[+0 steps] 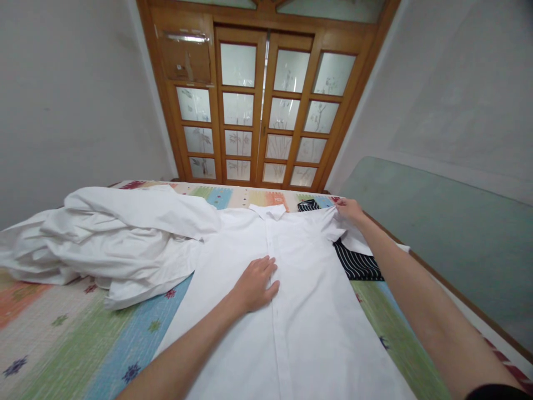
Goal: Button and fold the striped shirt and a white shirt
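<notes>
White, the shirt (pixel 316 322) is pressed by the left hand (pixel 257 283), thumb and fingers apart, perhaps against slipping; its sleeve (pixel 330 223) is pinched by the right hand (pixel 350 211).

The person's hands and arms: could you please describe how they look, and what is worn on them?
The left hand and right hand wear no gloves, and no watch or ring can be seen. Both forearms are bare. At the right arm's lower end, a black edge shows, probably a sleeve.
</notes>
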A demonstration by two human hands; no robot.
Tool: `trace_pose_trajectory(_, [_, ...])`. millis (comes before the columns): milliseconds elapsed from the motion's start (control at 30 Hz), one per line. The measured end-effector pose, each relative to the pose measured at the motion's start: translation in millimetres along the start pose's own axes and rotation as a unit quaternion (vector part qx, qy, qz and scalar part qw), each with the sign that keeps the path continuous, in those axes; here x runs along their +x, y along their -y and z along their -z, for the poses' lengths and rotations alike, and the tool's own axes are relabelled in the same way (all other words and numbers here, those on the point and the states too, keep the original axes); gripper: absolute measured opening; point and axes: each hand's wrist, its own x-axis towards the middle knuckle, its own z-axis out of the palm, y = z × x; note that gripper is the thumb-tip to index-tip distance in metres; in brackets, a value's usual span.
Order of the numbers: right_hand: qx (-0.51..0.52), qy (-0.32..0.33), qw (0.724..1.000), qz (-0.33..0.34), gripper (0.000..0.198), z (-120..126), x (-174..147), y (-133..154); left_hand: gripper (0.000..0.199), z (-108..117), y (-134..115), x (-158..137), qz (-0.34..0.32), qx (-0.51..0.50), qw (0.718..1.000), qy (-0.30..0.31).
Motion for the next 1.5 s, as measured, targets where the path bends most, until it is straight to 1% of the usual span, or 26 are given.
trace_pose_trajectory(100, [-0.006, 0.009, 1.0, 0.003, 0.032, -7, 2, 4, 0.038, 1, -1, 0, 0.004, -0.001, 1.0, 0.004])
trace_pose_trajectory(167, [-0.02, 0.013, 0.999, 0.036, 0.033, -12, 3, 3, 0.038, 2, -1, 0, 0.004, 0.0, 1.0, 0.009])
trace_pose_trajectory(300, [-0.091, 0.013, 0.991, 0.092, 0.03, -24, 4, -6, 0.037, 2, -1, 1, 0.007, 0.003, 1.0, 0.012])
trace_pose_trajectory(400, [-0.109, 0.041, 0.99, 0.081, 0.038, -29, 3, -20, 0.036, 3, -1, 1, 0.006, 0.002, 1.0, 0.011])
trace_pose_trajectory(500, [-0.086, 0.076, 0.992, 0.06, 0.047, -26, 3, -40, 0.036, 3, -1, 1, 0.004, -0.002, 1.0, 0.009])
trace_pose_trajectory(600, [-0.068, 0.101, 0.989, 0.083, 0.043, -15, 1, -65, 0.037, 2, 0, 1, 0.002, -0.006, 1.0, 0.005])
trace_pose_trajectory(700, [-0.093, 0.163, 0.979, 0.085, 0.041, -1, -5, -90, 0.036, 2, 1, 1, -0.005, -0.006, 1.0, -0.004])
trace_pose_trajectory(767, [-0.119, 0.21, 0.968, 0.07, 0.036, 8, -10, -106, 0.036, 1, 1, 1, -0.008, -0.003, 1.0, -0.008])
trace_pose_trajectory(833, [-0.133, 0.22, 0.965, 0.051, 0.03, 17, -17, -121, 0.035, 1, 1, 1, -0.013, 0.0, 1.0, -0.013])
trace_pose_trajectory(900, [-0.119, 0.195, 0.973, 0.021, 0.03, 24, -22, -133, 0.035, 1, 2, 1, -0.018, 0.001, 1.0, -0.016])
trace_pose_trajectory(967, [-0.072, 0.167, 0.983, -0.016, 0.032, 33, -26, -143, 0.035, 1, 2, 1, -0.02, 0.003, 1.0, -0.016])
trace_pose_trajectory(1067, [-0.015, 0.146, 0.988, -0.05, 0.034, 51, -29, -151, 0.035, 0, 3, 1, -0.019, 0.006, 1.0, -0.014])
trace_pose_trajectory(1133, [-0.028, 0.144, 0.988, -0.057, 0.033, 65, -28, -154, 0.035, -1, 4, 1, -0.02, 0.007, 1.0, -0.017])
trace_pose_trajectory(1267, [-0.11, 0.18, 0.975, -0.075, 0.027, 86, -27, -160, 0.035, -2, 5, 1, -0.024, 0.006, 1.0, -0.018])
trace_pose_trajectory(1367, [-0.138, 0.204, 0.965, -0.088, 0.028, 85, -29, -165, 0.034, -1, 5, 1, -0.024, 0.008, 1.0, -0.018])
trace_pose_trajectory(1467, [-0.113, 0.221, 0.961, -0.118, 0.034, 76, -35, -167, 0.034, -1, 5, 1, -0.026, 0.009, 0.999, -0.018])
trace_pose_trajectory(1500, [-0.099, 0.194, 0.967, -0.132, 0.036, 73, -39, -168, 0.034, -1, 5, 1, -0.027, 0.009, 0.999, -0.018])
